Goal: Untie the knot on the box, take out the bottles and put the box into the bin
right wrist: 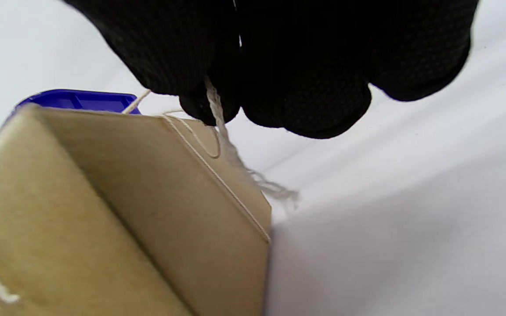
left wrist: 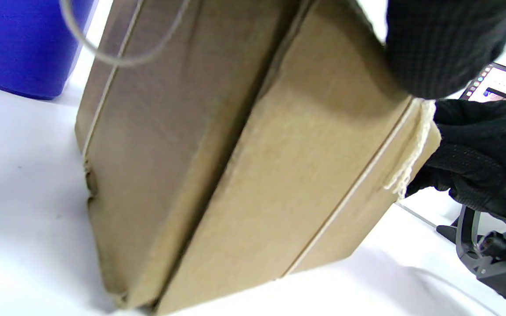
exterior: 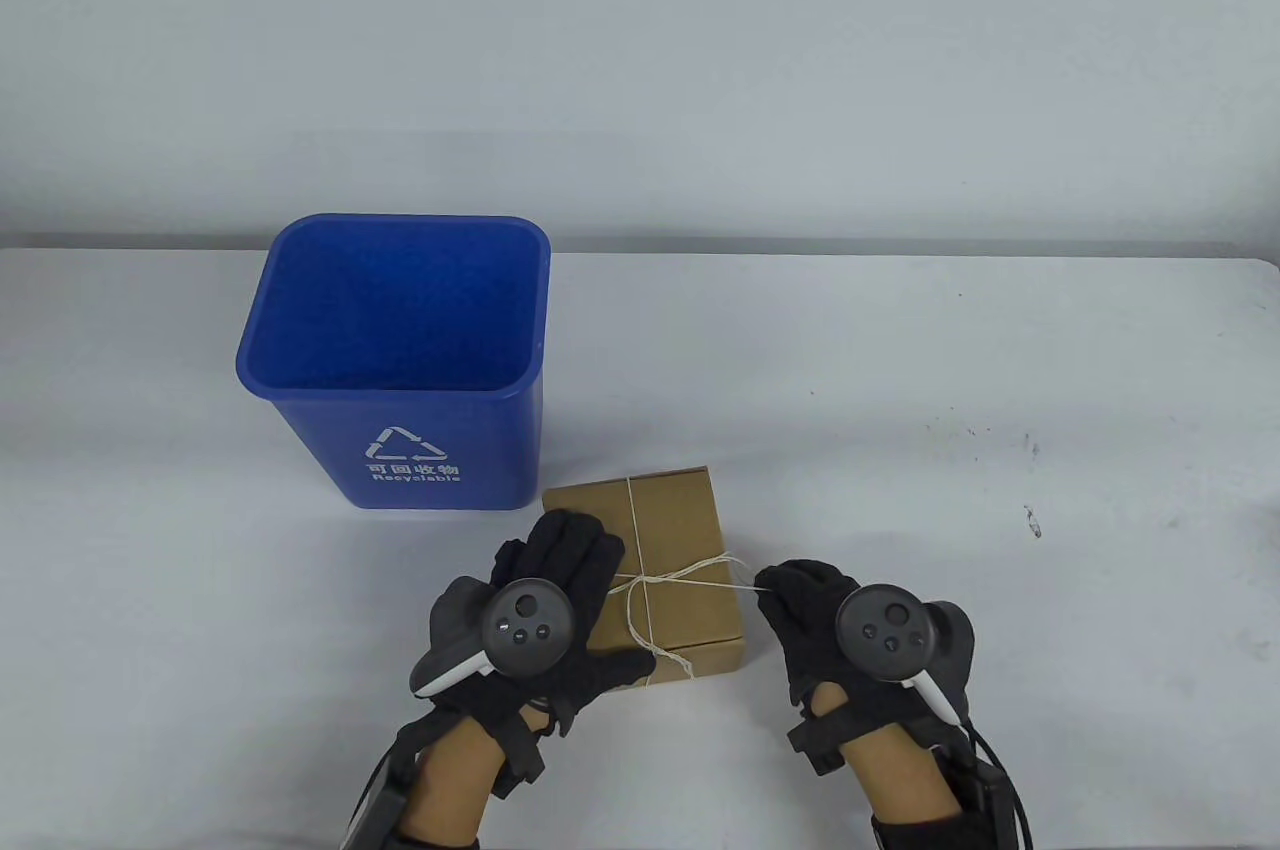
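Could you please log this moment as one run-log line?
phase: untying | left hand: rests on cardboard box | right hand: pinches string end | recycling bin: upright

So the bin sits left of center in the table view, standing upright on the table. The box is just below and to the right of it, pretty much touching the bin's lower right corner. String runs across the box lid both ways, with the knot on top near the middle. The left hand lies on the box's left side, lower center of the frame. The right hand is just right of the box, pinching 1 string end, which stretches from the knot.
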Tool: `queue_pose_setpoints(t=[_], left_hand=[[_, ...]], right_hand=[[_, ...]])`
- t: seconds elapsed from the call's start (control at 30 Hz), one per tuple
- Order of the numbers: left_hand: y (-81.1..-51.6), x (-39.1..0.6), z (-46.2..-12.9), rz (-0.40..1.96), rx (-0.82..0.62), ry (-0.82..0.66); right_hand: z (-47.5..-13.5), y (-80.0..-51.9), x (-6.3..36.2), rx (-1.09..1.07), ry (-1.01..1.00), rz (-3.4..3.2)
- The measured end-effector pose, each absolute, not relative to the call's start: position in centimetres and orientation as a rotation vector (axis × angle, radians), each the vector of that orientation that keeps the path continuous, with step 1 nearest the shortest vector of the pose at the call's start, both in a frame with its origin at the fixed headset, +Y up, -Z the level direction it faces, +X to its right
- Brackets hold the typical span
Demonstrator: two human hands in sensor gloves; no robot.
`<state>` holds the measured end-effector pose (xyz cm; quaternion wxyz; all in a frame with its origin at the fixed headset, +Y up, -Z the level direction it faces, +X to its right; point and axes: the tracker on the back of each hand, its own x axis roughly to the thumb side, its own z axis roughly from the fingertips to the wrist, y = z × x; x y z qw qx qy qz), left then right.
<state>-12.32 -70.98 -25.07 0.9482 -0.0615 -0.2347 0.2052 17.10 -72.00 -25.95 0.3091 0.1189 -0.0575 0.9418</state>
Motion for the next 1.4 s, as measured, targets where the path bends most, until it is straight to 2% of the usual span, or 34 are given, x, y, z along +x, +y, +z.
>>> queue_pose_setpoints(t=[0.33, 0.7, 1.17, 1.4], left_hand=[[-71.0, -12.4, -25.1, 0.423, -0.126, -0.476], [-71.1, -12.5, -25.0, 0.426, -0.128, -0.476], [-71.2, -12.7, -25.0, 0.427, -0.127, -0.475], [-71.2, -12.8, -25.0, 0.431, -0.126, -0.474]], right_hand=[[-27.1, -73.0, 19.2, 0.150, -0.098, 2.604], [-27.6, -73.8, 19.6, 0.049, 0.023, 2.726], [-28.4, -74.9, 22.1, -0.223, 0.105, 2.812], [-28.7, -74.9, 23.6, -0.262, 0.141, 2.797]])
